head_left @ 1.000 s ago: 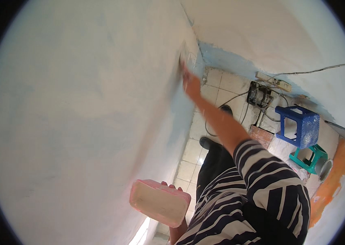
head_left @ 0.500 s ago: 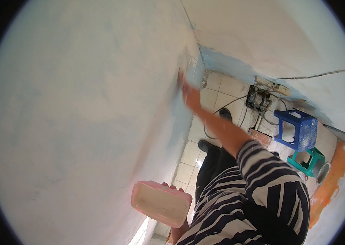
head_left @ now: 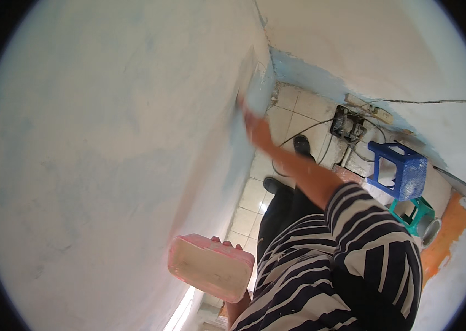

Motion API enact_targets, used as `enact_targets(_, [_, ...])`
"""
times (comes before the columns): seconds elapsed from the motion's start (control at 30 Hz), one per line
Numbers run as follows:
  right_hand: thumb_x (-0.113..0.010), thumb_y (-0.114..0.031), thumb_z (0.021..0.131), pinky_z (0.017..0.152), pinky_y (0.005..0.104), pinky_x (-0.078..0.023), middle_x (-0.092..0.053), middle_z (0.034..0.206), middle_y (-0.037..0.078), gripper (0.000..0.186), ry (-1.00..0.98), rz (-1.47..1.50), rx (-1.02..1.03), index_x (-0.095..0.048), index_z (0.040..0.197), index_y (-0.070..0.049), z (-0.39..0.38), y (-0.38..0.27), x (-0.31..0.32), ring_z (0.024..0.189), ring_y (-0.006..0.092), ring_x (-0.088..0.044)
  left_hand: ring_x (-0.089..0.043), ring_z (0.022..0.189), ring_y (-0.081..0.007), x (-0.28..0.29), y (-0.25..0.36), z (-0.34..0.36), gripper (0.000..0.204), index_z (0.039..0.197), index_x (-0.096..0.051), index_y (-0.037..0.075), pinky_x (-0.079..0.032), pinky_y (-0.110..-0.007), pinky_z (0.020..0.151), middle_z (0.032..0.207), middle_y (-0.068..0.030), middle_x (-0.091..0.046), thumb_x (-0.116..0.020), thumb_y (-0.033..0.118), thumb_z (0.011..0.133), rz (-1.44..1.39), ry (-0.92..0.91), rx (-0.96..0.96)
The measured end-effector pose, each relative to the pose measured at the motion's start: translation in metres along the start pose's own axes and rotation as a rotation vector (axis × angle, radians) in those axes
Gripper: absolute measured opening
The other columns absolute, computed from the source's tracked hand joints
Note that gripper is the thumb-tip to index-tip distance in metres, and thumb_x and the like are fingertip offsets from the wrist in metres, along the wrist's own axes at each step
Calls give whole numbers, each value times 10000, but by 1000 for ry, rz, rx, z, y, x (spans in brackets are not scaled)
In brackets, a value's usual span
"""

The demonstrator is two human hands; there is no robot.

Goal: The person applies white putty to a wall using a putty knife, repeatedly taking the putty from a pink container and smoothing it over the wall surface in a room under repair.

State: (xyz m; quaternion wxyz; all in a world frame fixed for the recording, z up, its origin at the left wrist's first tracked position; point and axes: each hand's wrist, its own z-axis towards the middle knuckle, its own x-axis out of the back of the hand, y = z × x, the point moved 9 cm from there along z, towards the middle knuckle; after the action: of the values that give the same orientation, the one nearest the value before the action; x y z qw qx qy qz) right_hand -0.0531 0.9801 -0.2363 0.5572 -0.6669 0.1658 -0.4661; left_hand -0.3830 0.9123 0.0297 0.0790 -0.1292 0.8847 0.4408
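Observation:
My left hand (head_left: pixel 226 243) grips a pink rectangular tub (head_left: pixel 173 265) from its far side, with fingertips showing over the rim. A smooth cream-coloured paste (head_left: pixel 211 270) lies inside the tub. My right arm reaches out to the patchy white and pale blue wall (head_left: pixel 106 165) at the left. Low on that wall, close to the corner, my right hand (head_left: pixel 252 121) is closed against the surface. A thin dark edge shows at its fingers, but blur and the angle hide what it holds.
Tiled floor (head_left: pixel 285 124) lies below my black shoes. Along the far wall are a dirty dark device (head_left: pixel 347 124) with cables, a power strip (head_left: pixel 373 110), a blue stool (head_left: pixel 412 174), a green stool (head_left: pixel 421 212) and a metal pot (head_left: pixel 430 231). Orange paint marks the wall at right.
My right hand has shifted slightly along the wall near the corner. The tub in my left hand sits a little further left and higher in the picture.

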Motion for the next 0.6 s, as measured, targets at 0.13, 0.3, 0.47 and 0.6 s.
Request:
enact_targets(0.13, [-394, -162, 1006, 1032, 420, -406, -574, 1254, 247, 380, -449, 184, -35, -497, 1352, -44, -130, 5, -28, 1159, 336, -570, -550, 973, -213, -2, 3, -1, 535, 1307, -441, 171, -415, -406, 827, 1211, -62, -554, -506, 511, 899, -65, -67, -27])
enact_targets(0.3, [-451, -309, 1007, 487, 337, -383, -524, 577, 32, 346, 174, 349, -279, -652, 1010, -27, 109, 27, 94, 495, 144, -472, -479, 1188, -358, -12, -1, 0, 647, 1425, -314, 129, -370, -588, 1062, 1380, -146, -405, -586, 421, 916, -459, -310, 150])
enact_targets(0.47, [-493, -220, 970, 604, 354, -405, -525, 715, 88, 279, 262, 243, -54, -632, 1134, -42, 63, -14, 40, 647, 198, -489, -484, 1189, -346, -31, -5, -5, 631, 1404, -336, 118, -365, -574, 1073, 1338, -139, -450, -601, 410, 911, -297, -249, 189])
enact_targets(0.6, [-454, -247, 1003, 1053, 401, -383, -602, 1216, 237, 356, -405, 214, -32, -559, 1313, -105, -96, -13, -13, 1245, 338, -521, -466, 1217, -319, -28, -9, -4, 610, 1398, -346, 123, -352, -556, 1093, 1352, -134, -430, -596, 404, 919, -402, -365, 257])
